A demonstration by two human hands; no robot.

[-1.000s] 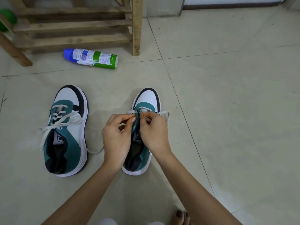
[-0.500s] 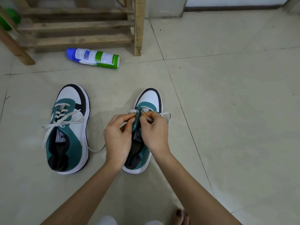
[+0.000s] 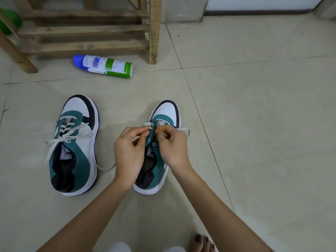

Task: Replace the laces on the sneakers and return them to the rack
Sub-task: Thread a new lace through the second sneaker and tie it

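Two teal, white and black sneakers stand on the tiled floor, toes pointing away from me. The left sneaker [image 3: 76, 142] is laced with a loosely tied white lace. Both my hands work on the right sneaker [image 3: 164, 115], which has lace only through its lowest eyelets. My left hand [image 3: 130, 150] pinches the teal eyelet flap. My right hand [image 3: 171, 144] pinches the tip of the white lace [image 3: 186, 132] at that flap. One lace end trails on the floor between the shoes.
A wooden slatted rack [image 3: 87, 31] stands at the back left. A blue, white and green spray can [image 3: 103, 66] lies on its side in front of it. Something green [image 3: 10, 22] shows at the rack's left. My bare toes [image 3: 202, 242] are at the bottom.
The view has tilted slightly. My hands stay at the same eyelet flap on the right sneaker, with only small finger shifts on the lace tip.
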